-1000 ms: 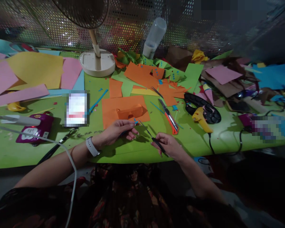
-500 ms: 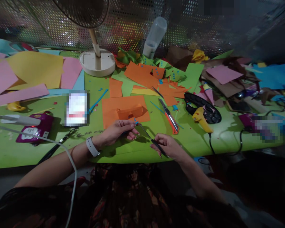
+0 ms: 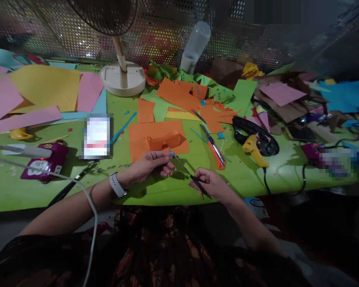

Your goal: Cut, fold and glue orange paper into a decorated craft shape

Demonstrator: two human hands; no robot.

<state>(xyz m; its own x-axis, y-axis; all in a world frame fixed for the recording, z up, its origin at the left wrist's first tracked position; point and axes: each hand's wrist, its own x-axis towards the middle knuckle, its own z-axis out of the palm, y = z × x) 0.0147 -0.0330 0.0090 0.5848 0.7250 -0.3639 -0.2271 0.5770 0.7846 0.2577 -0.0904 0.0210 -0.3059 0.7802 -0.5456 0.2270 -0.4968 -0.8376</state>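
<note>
A small piece of blue paper [image 3: 172, 155] is pinched between the thumb and fingertips of my left hand [image 3: 151, 165]. My right hand [image 3: 211, 183] grips a pair of scissors [image 3: 184, 165], its blades pointing up-left with the tips at the blue paper. Just beyond my left fingertips lies an orange paper sheet [image 3: 137, 133], and on it stands a folded orange paper piece [image 3: 164, 141] with a notched lower edge. To the right, a utility knife [image 3: 214, 149] with an orange edge rests on the green table [image 3: 167, 195]. Tweezers [image 3: 199, 115] lie behind it.
A yellow glue gun [image 3: 255, 151] leans on a black palette [image 3: 269, 139] at right. Left are a phone [image 3: 96, 137], a purple power bank [image 3: 44, 161] and a white cable [image 3: 92, 207] crossing my left arm. A fan base [image 3: 122, 81], bottle [image 3: 196, 44] and paper scraps stand behind.
</note>
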